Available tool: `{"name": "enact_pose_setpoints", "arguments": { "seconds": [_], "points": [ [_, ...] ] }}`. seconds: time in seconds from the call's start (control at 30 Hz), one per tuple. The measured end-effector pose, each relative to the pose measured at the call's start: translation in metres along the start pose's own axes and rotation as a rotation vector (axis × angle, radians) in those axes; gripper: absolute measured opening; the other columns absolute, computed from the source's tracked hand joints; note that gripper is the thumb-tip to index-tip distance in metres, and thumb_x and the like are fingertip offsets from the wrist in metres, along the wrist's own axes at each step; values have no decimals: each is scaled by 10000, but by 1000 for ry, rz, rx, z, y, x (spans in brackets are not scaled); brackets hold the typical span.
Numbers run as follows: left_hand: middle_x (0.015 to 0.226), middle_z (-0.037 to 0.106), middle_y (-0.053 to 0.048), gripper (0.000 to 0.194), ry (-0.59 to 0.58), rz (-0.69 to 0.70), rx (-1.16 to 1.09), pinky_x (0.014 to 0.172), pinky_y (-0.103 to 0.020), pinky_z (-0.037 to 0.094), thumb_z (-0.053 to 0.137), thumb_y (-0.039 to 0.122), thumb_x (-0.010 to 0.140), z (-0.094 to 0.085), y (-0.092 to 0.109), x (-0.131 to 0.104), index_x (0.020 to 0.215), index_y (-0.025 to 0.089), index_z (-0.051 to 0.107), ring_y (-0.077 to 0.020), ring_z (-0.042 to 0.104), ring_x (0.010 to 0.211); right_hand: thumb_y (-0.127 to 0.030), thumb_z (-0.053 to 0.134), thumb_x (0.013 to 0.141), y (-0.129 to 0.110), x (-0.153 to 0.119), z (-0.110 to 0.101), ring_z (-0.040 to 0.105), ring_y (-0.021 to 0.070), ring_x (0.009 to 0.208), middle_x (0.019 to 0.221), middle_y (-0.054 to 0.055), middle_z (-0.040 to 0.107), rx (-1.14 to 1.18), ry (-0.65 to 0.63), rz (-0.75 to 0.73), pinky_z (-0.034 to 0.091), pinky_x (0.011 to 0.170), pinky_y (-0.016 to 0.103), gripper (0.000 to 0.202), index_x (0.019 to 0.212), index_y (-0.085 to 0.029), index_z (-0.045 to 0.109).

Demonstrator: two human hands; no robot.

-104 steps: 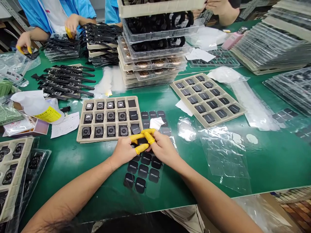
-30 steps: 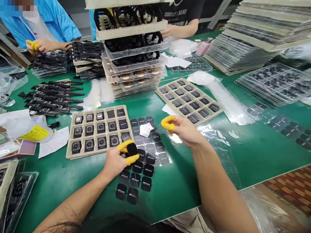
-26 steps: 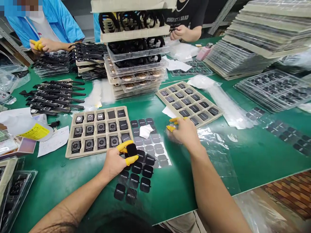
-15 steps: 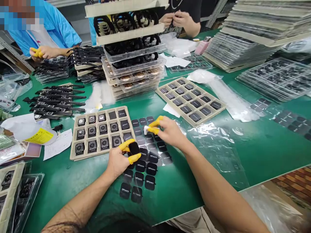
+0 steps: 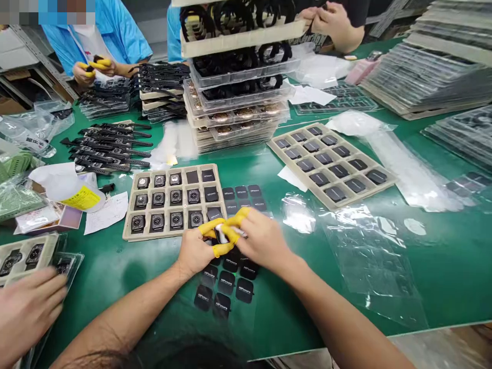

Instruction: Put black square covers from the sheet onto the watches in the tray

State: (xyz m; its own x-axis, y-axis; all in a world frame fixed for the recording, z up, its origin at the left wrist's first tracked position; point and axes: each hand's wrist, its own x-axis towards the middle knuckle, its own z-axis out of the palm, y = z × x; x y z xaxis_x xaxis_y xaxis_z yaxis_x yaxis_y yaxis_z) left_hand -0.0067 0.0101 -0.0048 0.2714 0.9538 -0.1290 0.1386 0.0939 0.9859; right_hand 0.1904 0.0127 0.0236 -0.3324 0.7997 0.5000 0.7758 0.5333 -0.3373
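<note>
In my left hand (image 5: pixel 197 253), yellow-covered fingertips grip a square black smartwatch body (image 5: pixel 217 234) by its edges. Closed fingers of my right hand (image 5: pixel 265 238), also with yellow covers, press a small white wad (image 5: pixel 224 233) onto its face; the fingers hide most of it. Below both hands lies a clear sheet of black square screen films (image 5: pixel 226 281) with white lettering. Just behind my left hand stands a beige tray (image 5: pixel 154 238), its compartments holding watch bodies, some back side up and several with a lettered film.
Another beige tray (image 5: pixel 273 148) of dark squares sits right of centre. Tall tray stacks (image 5: pixel 238 130) rise behind. Clear plastic sheets (image 5: pixel 369 266) lie at right. Another person's hand (image 5: pixel 34 307) reaches over a watch tray (image 5: pixel 46 243) at lower left. Two people work across the table.
My right hand has moved from the film sheet to the watch in my left hand, bringing the white wad onto it. Another person's hand has appeared at lower left. The view has shifted.
</note>
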Motion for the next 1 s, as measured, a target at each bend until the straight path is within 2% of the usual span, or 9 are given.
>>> {"name": "enact_pose_setpoints", "arguments": {
  "seconds": [0.1, 0.23, 0.37, 0.5, 0.63, 0.77, 0.9, 0.93, 1.0],
  "points": [
    [897, 790, -50, 575, 7, 15, 41, 832, -334, 612, 875, 290, 671, -1, -2, -1, 1212, 157, 736, -216, 730, 825, -272, 569, 977, -4, 0, 2, 586, 202, 757, 791, 79, 681, -9, 90, 29, 433, 621, 319, 193, 852, -180, 684],
    [1029, 795, -87, 582, -1, 19, 18, 873, -356, 600, 864, 226, 672, -1, -3, -2, 1232, 146, 725, -244, 732, 895, -285, 588, 977, -7, 3, 3, 579, 191, 711, 755, 64, 671, 19, 64, -36, 420, 591, 314, 195, 826, -191, 667],
    [919, 798, -57, 579, 13, 16, -3, 807, -334, 610, 870, 210, 655, 0, -5, -1, 1217, 181, 738, -231, 736, 825, -261, 592, 969, -4, 1, 1, 591, 202, 759, 798, 74, 679, -13, 118, 32, 439, 626, 317, 138, 870, -195, 662],
    [936, 794, -38, 531, -2, 48, 24, 826, -331, 616, 857, 208, 660, 0, -7, -1, 1181, 197, 756, -231, 743, 843, -265, 544, 986, -2, -1, -1, 588, 183, 723, 799, 61, 675, 61, -13, -78, 438, 607, 305, 169, 882, -200, 660],
    [944, 798, -57, 515, -4, 22, 19, 897, -347, 602, 871, 222, 648, 0, -6, -1, 1148, 165, 764, -234, 738, 886, -289, 563, 985, 1, -1, -3, 601, 188, 750, 811, 74, 675, -25, 81, 44, 429, 608, 301, 175, 876, -189, 656],
    [1034, 793, -70, 584, -17, 15, -6, 934, -354, 590, 877, 229, 629, 1, -1, -1, 1191, 143, 742, -243, 734, 937, -314, 543, 998, 4, -1, 0, 597, 179, 735, 809, 62, 671, 78, -1, -50, 434, 616, 297, 199, 885, -195, 655],
    [907, 796, -57, 561, 71, -20, 1, 868, -373, 612, 898, 228, 595, 2, 2, 0, 1133, 143, 767, -243, 739, 839, -373, 542, 1003, 9, -1, -2, 592, 198, 742, 805, 74, 665, -36, 123, 173, 421, 615, 318, 252, 860, -197, 654],
    [891, 796, -52, 546, 81, -20, 6, 857, -374, 616, 899, 218, 588, 2, 2, 0, 1115, 148, 774, -246, 740, 829, -378, 546, 1001, 7, -1, -2, 596, 197, 754, 812, 73, 668, -1, 136, 190, 437, 637, 319, 248, 870, -198, 654],
    [929, 799, -50, 548, 71, -8, 0, 874, -379, 618, 893, 199, 580, 2, 2, -1, 1113, 159, 774, -256, 748, 859, -379, 542, 1003, 2, -1, -1, 600, 186, 758, 825, 62, 672, 105, 67, 129, 458, 661, 314, 237, 894, -202, 658]
  ]
}}
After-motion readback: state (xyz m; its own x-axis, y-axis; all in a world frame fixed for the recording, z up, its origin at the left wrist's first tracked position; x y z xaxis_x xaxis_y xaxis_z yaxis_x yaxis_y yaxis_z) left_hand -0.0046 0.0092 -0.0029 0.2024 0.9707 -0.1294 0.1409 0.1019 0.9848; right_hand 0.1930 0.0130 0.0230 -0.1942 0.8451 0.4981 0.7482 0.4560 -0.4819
